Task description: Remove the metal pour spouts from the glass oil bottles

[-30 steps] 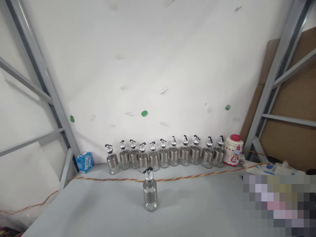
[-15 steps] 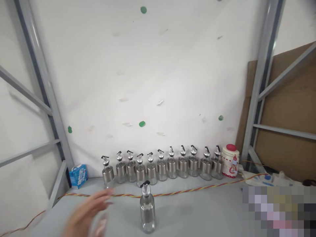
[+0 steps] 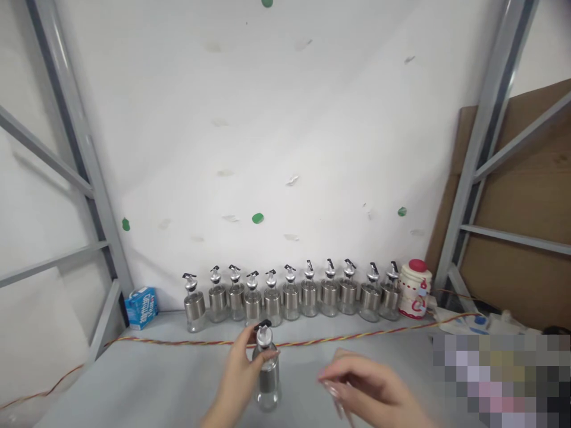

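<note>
A glass oil bottle [image 3: 269, 380] with a metal sleeve, silver neck and black-tipped pour spout stands upright near the front of the grey tabletop. My left hand [image 3: 243, 368] is closed around its upper part, thumb in front and fingers behind the neck. To the right of the bottle and apart from it, my right hand [image 3: 366, 383] has its fingers curled together; a thin, pale, shiny bit shows under the fingertips, too blurred to name. Behind, a row of similar oil bottles [image 3: 291, 300] lines the back wall.
A twisted red-and-yellow cord [image 3: 321, 341] crosses the tabletop [image 3: 134, 380] between the row and the front bottle. At the left end stands a blue box [image 3: 141, 308]; at the right, a cream canister [image 3: 414, 289] with a red lid. Metal posts [image 3: 461, 238] frame both sides.
My left hand has moved right, from beside the front bottle to a hold on its upper part. My right hand has come into view on the right.
</note>
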`<action>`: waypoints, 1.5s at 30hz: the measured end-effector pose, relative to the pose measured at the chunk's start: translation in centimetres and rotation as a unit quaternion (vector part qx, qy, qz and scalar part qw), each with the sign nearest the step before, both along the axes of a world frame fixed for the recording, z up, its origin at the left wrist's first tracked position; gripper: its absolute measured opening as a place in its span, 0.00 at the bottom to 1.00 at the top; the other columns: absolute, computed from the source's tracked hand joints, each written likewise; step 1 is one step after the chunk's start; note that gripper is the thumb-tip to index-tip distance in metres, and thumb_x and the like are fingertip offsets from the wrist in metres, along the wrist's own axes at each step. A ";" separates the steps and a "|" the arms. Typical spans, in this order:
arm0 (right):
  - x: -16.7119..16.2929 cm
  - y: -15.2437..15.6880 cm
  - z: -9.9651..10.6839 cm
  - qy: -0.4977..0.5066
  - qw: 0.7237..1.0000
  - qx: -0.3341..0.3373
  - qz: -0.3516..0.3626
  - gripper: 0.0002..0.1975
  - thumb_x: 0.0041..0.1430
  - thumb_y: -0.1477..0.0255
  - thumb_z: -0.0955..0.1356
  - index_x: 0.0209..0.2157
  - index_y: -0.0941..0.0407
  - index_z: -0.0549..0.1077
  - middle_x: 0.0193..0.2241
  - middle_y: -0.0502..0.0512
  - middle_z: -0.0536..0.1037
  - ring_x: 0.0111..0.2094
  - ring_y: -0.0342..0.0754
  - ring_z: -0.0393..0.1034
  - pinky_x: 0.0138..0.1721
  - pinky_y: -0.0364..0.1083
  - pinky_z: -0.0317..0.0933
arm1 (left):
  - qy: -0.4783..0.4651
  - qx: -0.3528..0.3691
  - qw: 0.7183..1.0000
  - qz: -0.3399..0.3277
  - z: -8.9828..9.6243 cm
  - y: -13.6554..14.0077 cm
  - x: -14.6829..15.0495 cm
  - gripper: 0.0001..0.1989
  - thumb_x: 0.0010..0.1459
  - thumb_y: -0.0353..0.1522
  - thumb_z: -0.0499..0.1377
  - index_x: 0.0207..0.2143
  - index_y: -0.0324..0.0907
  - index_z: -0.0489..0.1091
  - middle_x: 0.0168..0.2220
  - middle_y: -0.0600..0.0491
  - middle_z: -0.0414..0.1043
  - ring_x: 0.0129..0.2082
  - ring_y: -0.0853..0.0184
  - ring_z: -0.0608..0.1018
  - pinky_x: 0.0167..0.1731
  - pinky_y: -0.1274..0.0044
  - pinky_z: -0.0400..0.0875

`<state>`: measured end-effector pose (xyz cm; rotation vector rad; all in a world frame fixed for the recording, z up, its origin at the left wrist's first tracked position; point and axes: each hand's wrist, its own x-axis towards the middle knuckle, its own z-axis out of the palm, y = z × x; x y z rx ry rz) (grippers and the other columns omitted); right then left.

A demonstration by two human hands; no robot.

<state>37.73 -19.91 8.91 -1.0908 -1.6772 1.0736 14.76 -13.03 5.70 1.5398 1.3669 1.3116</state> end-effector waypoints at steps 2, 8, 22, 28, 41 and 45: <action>-1.8 1.3 0.2 -0.028 1.000 -0.005 -0.005 0.11 0.50 0.62 0.65 0.32 0.53 0.74 0.25 0.53 0.71 0.28 0.46 0.66 0.30 0.44 0.61 | -0.017 -0.035 0.994 -0.098 0.9 0.3 -0.6 0.19 0.40 0.30 0.62 0.39 0.42 0.68 0.37 0.50 0.74 0.41 0.58 0.72 0.43 0.70 0.63; -4.1 4.5 -4.2 0.012 0.999 -0.037 -0.001 0.13 0.51 0.64 0.63 0.32 0.58 0.72 0.21 0.51 0.70 0.23 0.44 0.65 0.26 0.43 0.60 | -0.041 -0.015 0.982 -0.186 1.4 0.0 -1.3 0.23 0.44 0.33 0.61 0.45 0.46 0.65 0.48 0.50 0.68 0.47 0.61 0.68 0.48 0.72 0.60; -4.9 9.1 -8.4 0.056 0.996 -0.060 0.022 0.11 0.47 0.67 0.64 0.29 0.59 0.72 0.20 0.50 0.71 0.20 0.42 0.64 0.23 0.42 0.58 | -0.115 -0.001 0.980 -0.163 -0.2 -0.1 0.1 0.15 0.50 0.40 0.55 0.39 0.43 0.70 0.43 0.50 0.72 0.46 0.58 0.70 0.48 0.69 0.60; -3.8 10.3 -10.9 0.106 0.991 -0.080 -0.032 0.18 0.42 0.59 0.66 0.27 0.60 0.72 0.15 0.48 0.67 0.18 0.42 0.61 0.22 0.42 0.56 | -0.028 0.009 0.994 -0.104 -5.4 -0.6 -0.6 0.36 0.36 0.33 0.66 0.51 0.42 0.59 0.54 0.46 0.60 0.54 0.56 0.61 0.54 0.69 0.51; -4.1 9.8 -11.9 0.059 0.995 -0.080 -0.022 0.15 0.45 0.61 0.63 0.27 0.59 0.70 0.16 0.48 0.67 0.18 0.43 0.62 0.22 0.42 0.56 | -0.037 0.103 0.943 0.314 -5.0 4.1 -13.6 0.34 0.38 0.42 0.63 0.48 0.40 0.58 0.40 0.48 0.67 0.36 0.60 0.73 0.37 0.69 0.67; -4.3 9.7 -12.4 0.042 0.996 -0.081 -0.022 0.15 0.46 0.62 0.62 0.28 0.59 0.69 0.15 0.47 0.66 0.18 0.43 0.62 0.22 0.42 0.56 | 0.052 0.091 0.896 0.431 -3.6 7.6 -18.9 0.36 0.36 0.44 0.62 0.48 0.40 0.57 0.38 0.49 0.68 0.36 0.60 0.72 0.38 0.68 0.66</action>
